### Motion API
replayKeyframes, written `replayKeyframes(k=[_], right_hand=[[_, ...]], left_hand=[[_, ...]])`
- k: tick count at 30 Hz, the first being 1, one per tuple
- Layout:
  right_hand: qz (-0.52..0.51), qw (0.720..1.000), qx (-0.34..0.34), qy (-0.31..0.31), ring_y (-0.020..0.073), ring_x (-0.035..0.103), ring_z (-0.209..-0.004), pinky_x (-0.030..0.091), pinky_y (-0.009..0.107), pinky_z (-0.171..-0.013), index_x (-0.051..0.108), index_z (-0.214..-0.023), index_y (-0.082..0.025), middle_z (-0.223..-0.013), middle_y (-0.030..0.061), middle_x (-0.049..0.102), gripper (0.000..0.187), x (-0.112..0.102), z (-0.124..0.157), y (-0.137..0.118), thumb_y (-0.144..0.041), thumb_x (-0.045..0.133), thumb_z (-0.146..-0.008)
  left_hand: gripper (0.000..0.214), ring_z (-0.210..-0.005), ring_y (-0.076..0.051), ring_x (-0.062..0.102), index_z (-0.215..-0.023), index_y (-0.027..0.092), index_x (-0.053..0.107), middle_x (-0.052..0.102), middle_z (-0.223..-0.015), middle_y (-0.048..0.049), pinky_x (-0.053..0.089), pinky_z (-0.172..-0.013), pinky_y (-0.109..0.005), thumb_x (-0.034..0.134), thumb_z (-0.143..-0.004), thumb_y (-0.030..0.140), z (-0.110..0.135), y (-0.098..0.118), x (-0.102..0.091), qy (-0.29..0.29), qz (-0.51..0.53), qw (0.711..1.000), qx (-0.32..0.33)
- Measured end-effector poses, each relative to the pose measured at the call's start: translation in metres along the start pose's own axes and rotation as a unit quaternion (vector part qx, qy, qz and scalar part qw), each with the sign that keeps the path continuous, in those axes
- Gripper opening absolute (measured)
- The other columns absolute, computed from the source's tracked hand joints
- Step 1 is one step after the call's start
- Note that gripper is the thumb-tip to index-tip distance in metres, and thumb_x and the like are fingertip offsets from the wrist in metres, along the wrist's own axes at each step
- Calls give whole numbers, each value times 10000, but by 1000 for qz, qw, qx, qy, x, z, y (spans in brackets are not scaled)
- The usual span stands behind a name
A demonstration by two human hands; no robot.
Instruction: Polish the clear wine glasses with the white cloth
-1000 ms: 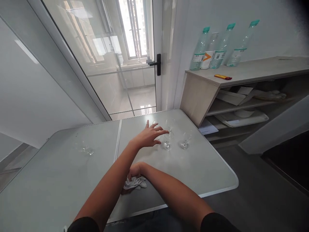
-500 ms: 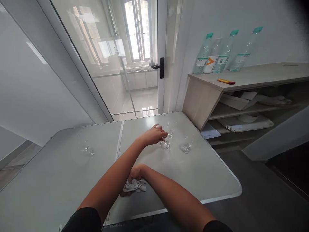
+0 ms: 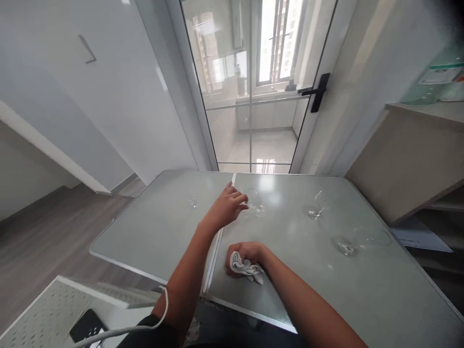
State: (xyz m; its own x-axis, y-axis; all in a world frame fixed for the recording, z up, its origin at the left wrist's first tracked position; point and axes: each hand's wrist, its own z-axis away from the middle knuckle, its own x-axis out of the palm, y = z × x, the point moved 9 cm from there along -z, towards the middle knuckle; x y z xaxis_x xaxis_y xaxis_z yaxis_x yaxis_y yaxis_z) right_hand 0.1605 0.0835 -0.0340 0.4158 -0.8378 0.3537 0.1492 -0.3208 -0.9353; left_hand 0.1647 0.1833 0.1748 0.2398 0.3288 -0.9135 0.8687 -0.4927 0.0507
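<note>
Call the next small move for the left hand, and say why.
Probably close the left hand round the glass at its fingertips and lift it toward the cloth. Its fingers are at the glass, grip unclear; the right hand bunches the cloth on the table.

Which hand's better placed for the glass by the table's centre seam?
Left. The left hand has its fingers at that glass; the right hand is fisted on the white cloth, apart from the glass.

The wine glass (image 3: 254,203) in my left hand (image 3: 224,211) is behind the cloth (image 3: 248,268) in my right hand (image 3: 248,252); two more glasses (image 3: 314,210) stand to the right.
</note>
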Motion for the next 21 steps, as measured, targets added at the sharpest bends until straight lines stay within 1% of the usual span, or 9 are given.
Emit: replayKeyframes(k=[2, 4, 7, 10, 12, 15, 18, 21], right_hand=[[-8, 1000, -18, -3, 149, 495, -521, 380, 253, -465, 616, -615, -117, -559, 38, 562, 205, 4, 1, -3, -318, 650, -636], [-15, 999, -31, -2, 154, 507, -526, 396, 262, -483, 624, -605, -111, -556, 50, 571, 214, 6, 2, -7, -324, 643, -621], [-21, 999, -37, 10, 153, 509, -517, 390, 262, -478, 611, -585, -122, -549, 53, 570, 247, 7, 1, -9, -363, 645, -629], [-20, 999, -35, 19, 154, 504, -502, 373, 262, -456, 625, -589, -122, -539, 52, 571, 280, 7, 1, -9, -396, 664, -631], [-20, 999, -35, 21, 151, 492, -487, 368, 265, -447, 623, -579, -128, -525, 47, 561, 290, 7, 0, -8, -409, 672, -631], [-21, 999, -34, 17, 151, 491, -483, 363, 267, -446, 625, -581, -125, -525, 49, 556, 306, 8, 0, -8, -422, 675, -636], [-19, 999, -29, 10, 153, 502, -497, 368, 272, -459, 627, -593, -109, -536, 64, 560, 312, 8, 1, -7, -412, 675, -651], [-15, 999, -27, 12, 148, 493, -511, 369, 275, -474, 606, -587, -107, -542, 74, 553, 346, 7, 1, -6, -437, 681, -662]], left_hand=[[28, -949, -220, 613, -985, 208, 658, 717, -899, -27, 288, -1255, -577, 660, -962, 225, 36, -27, -20, 0, -43, 998, -50], [21, -940, -226, 612, -954, 198, 657, 708, -869, -31, 297, -1250, -583, 674, -943, 192, 69, -50, -35, -8, -77, 993, -89], [36, -890, -212, 617, -945, 203, 656, 706, -849, -25, 294, -1248, -591, 654, -942, 168, 113, -77, -50, -13, -88, 987, -130], [46, -900, -219, 623, -932, 209, 654, 714, -848, -31, 305, -1233, -604, 624, -952, 179, 147, -102, -60, -2, -81, 980, -179], [61, -902, -227, 627, -906, 211, 652, 715, -835, -36, 307, -1223, -614, 618, -943, 176, 164, -117, -61, -10, -79, 975, -206], [80, -889, -241, 629, -861, 214, 649, 703, -794, -42, 304, -1213, -615, 625, -923, 171, 183, -134, -58, -32, -84, 969, -230], [66, -898, -251, 632, -872, 214, 658, 718, -812, -54, 299, -1205, -609, 626, -922, 185, 194, -147, -54, -45, -84, 964, -250], [72, -903, -257, 634, -907, 209, 674, 741, -850, -67, 297, -1189, -596, 614, -942, 228, 198, -153, -47, -66, -84, 962, -253]])
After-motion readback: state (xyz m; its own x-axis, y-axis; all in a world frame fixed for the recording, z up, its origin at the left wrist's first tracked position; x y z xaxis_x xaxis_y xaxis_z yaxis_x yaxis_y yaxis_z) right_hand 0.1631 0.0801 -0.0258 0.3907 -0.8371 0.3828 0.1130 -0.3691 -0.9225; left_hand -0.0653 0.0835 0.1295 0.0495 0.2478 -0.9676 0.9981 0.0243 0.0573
